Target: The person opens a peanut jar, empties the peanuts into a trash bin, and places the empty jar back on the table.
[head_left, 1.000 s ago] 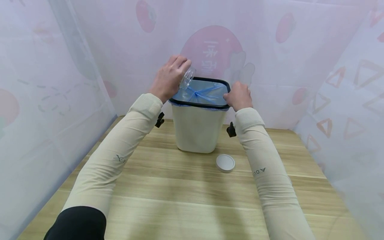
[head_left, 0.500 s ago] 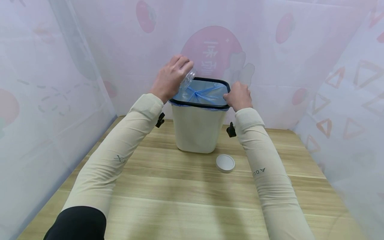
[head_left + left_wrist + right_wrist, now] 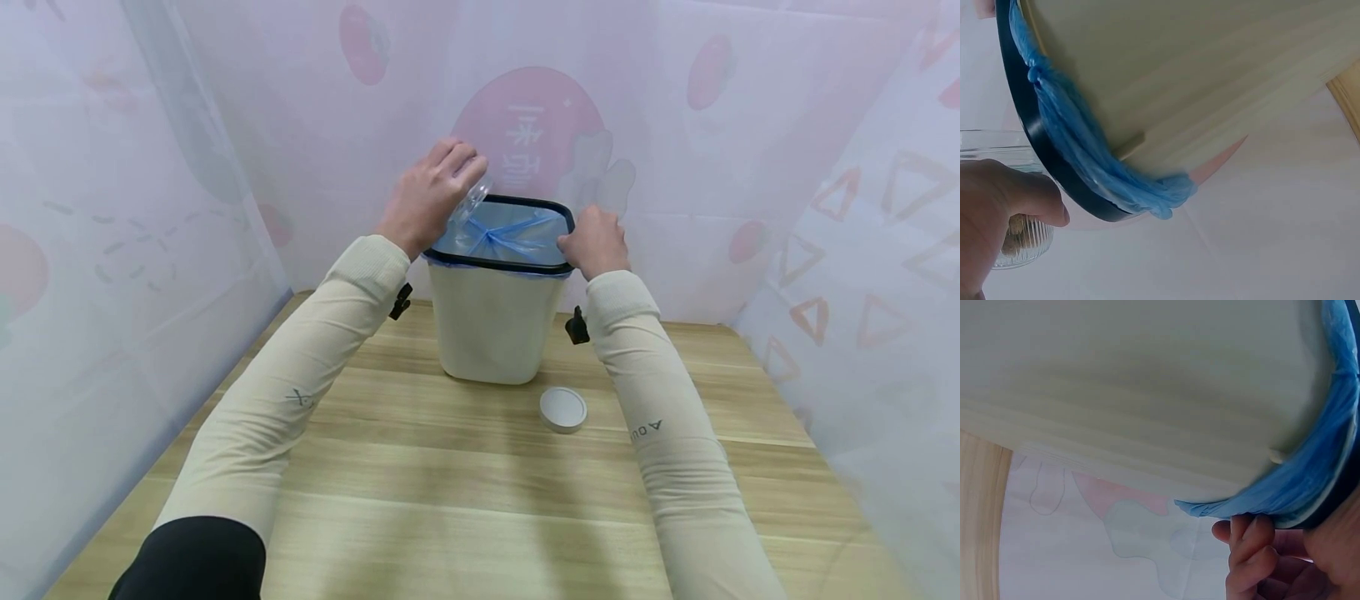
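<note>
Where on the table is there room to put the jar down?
The widest bare wood lies in front of the bin, between the two sleeves. Left of the bin, by the curtain, is free too. It is tighter by the lid and at the bin's rim, where both hands are.

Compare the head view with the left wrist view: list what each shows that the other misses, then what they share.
Only the head view shows the right hand gripping the bin's far-right rim, the round white lid lying on the wooden table, and the blue liner's inside.

Only the left wrist view shows the jar's ribbed glass base with something tan inside, and the blue liner bunched and knotted under the black rim.

Both show the left hand holding the clear jar tipped at the rim of the white bin.
</note>
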`<move>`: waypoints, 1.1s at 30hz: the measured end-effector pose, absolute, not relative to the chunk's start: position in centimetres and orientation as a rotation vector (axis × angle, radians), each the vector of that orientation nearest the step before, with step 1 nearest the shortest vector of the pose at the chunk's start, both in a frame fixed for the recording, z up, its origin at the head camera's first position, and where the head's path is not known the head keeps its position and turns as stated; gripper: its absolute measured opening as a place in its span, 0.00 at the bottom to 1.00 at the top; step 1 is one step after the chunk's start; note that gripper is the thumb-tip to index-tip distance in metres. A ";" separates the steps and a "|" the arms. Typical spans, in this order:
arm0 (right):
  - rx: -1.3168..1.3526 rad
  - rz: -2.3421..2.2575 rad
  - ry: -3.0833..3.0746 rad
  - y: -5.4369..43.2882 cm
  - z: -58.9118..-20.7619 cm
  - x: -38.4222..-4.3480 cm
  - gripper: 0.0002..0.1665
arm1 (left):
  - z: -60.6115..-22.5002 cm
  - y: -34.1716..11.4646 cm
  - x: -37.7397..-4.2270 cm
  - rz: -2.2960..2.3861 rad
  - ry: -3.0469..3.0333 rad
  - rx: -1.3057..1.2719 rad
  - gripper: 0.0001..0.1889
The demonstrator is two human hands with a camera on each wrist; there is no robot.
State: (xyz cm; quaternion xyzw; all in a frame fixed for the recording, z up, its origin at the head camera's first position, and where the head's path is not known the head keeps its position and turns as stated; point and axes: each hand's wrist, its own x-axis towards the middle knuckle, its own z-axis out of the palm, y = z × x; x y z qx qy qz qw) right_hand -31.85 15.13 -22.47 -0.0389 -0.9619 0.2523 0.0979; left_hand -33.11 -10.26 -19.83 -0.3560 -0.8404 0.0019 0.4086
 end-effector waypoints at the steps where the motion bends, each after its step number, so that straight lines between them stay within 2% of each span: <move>1: -0.113 0.745 -2.846 15.1 -22.5 -31.9 0.15 | -19.8 -10.3 -33.1 0.008 -2.116 -0.900 0.30; 14: -0.113 0.741 -2.843 15.1 -22.4 -31.9 0.14 | -19.7 -10.1 -33.2 0.084 -2.060 -0.917 0.24; 33: -0.128 0.736 -2.855 15.0 -22.3 -32.0 0.15 | -19.4 -10.1 -33.0 0.227 -2.063 -0.922 0.23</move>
